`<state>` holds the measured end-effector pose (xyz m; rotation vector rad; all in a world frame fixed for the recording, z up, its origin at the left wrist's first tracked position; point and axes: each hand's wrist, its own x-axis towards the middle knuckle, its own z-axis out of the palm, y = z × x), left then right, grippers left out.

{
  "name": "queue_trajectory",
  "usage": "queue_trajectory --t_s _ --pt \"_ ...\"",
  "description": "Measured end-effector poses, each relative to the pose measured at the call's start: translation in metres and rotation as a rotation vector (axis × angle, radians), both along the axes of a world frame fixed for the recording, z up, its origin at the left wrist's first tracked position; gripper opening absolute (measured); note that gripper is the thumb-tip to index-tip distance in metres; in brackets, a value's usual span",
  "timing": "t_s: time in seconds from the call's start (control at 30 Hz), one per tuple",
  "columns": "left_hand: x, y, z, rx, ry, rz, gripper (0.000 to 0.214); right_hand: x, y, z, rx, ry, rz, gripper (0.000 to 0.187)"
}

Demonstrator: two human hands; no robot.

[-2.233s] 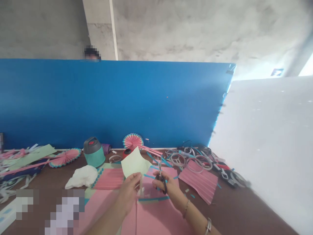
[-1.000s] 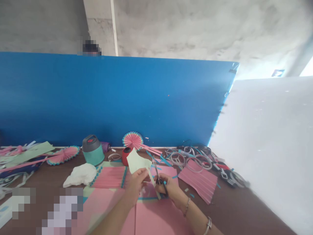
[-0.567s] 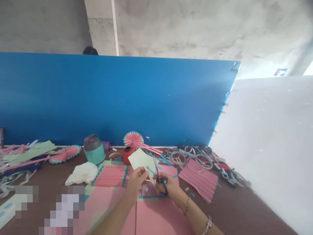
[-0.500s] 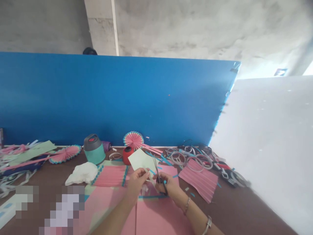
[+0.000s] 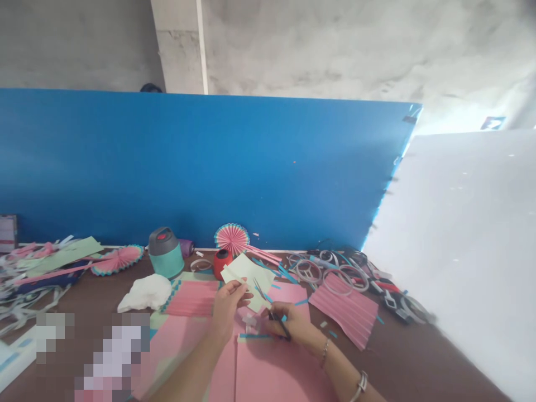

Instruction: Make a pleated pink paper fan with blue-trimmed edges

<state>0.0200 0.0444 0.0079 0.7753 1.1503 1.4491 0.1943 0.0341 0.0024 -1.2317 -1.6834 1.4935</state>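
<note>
My left hand is closed, thumb and fingers pinching the lower left edge of a pale green sheet of paper. A pair of scissors with black handles sits in my right hand, fingers through the loops. Its narrow blades point up and left over the sheet, a little apart at the tips. Under both hands lie pink paper sheets, one with a blue and green strip along its top edge. A small crumpled clear piece rests between the hands.
A red round container, a teal pot with grey lid and a pink pleated fan stand behind. Pleated pink paper and tape rolls lie right; white cloth lies left. A blue partition closes the back.
My left hand has shifted up and left along the paper. The scissors have tilted leftward and moved slightly down, away from the left fingers. The whole view has shifted a little.
</note>
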Motion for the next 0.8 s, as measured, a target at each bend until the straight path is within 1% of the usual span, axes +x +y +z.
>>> queue_trajectory --t_s 0.2,0.37,0.43,0.63,0.8 --pt "-0.002 0.0019 -0.0034 0.034 0.036 -0.026 0.029 0.001 -0.0005 -0.0002 -0.005 -0.029 0.044 0.023" --pt "-0.0036 0.0029 -0.0036 0.008 0.042 -0.023 0.043 0.0039 0.0018 -0.0035 0.017 -0.013 0.041 0.023" --pt "-0.0033 0.0027 -0.0032 -0.003 0.041 -0.028 0.045 0.0048 0.0032 -0.0064 0.025 -0.025 0.04 0.023" --pt "-0.0026 0.0041 -0.0056 -0.035 0.029 -0.04 0.043 0.0056 0.0059 -0.0087 0.11 -0.085 0.034 0.017" --pt "-0.0028 0.0037 -0.006 -0.038 0.03 -0.047 0.039 0.0055 0.0063 -0.009 0.064 -0.131 0.016 0.024"
